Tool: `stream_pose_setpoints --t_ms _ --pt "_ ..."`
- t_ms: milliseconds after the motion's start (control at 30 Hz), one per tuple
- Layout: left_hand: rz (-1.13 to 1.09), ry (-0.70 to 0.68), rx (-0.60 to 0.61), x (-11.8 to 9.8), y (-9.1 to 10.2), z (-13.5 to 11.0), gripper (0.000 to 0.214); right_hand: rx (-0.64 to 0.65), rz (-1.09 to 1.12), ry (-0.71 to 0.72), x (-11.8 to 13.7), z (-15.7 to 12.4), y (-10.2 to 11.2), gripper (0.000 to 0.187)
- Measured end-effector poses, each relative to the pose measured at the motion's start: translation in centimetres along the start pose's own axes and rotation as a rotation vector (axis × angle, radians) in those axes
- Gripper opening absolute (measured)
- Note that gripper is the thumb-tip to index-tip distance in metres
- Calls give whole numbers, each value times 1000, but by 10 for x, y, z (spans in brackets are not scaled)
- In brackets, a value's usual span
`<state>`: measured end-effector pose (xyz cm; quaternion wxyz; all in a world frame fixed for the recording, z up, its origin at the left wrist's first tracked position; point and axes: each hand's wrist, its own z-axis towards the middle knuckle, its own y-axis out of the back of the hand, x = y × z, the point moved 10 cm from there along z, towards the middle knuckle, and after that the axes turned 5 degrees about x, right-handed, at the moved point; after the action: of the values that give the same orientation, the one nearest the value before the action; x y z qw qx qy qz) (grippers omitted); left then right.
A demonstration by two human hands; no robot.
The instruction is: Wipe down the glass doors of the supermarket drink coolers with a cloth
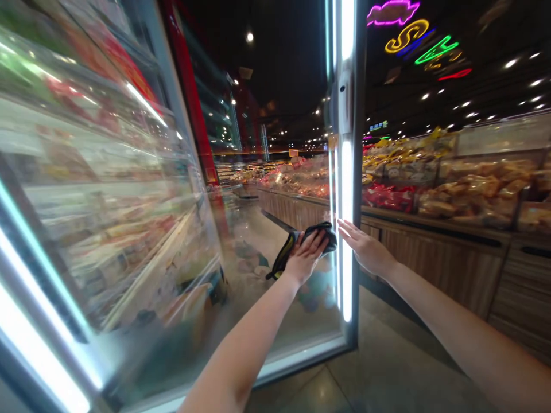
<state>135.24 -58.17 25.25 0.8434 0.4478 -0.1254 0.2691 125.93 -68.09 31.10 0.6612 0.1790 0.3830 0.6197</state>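
Observation:
My left hand (pixel 306 255) presses a dark cloth with a yellowish-green edge (pixel 282 257) to the inner side of a glass door (pixel 275 321). Its fingers lie over the cloth, near the door's free edge. On the lit door frame (pixel 355 189), at about the same height, rests my right hand (pixel 365 245), fingers stretched out and nothing held in it. The door stands swung open, a long white light strip (pixel 347 229) running down its frame. A faint reflection shows in the glass.
To the left are blurred, lit shelves (pixel 107 246) of packaged goods, with bright strips (pixel 38 338) at the lower left. Wooden counters (pixel 434 258) piled with bagged goods (pixel 477 186) line the right. Grey tiled floor (pixel 318 390) shows below the door.

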Motion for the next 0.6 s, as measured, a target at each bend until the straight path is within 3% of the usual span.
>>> stream_pose_setpoints --t_ms 100,200,367,433,500,600 --pt "-28 -100 52 -26 -27 -19 54 0 20 -13 -6 -8 -3 68" --pt "-55 -121 65 -29 -30 -25 53 11 59 3 -11 -13 0 69" --pt "-73 97 -70 2 8 49 64 -29 79 -29 -24 -19 16 71" --pt "-86 136 -106 -1 12 64 65 -48 74 -45 -27 -26 19 73" --pt "-128 85 -74 -17 -1 57 61 -50 70 -55 -27 -35 15 73" --pt "-196 5 12 -41 -27 19 53 -29 59 -55 -24 -50 6 72"
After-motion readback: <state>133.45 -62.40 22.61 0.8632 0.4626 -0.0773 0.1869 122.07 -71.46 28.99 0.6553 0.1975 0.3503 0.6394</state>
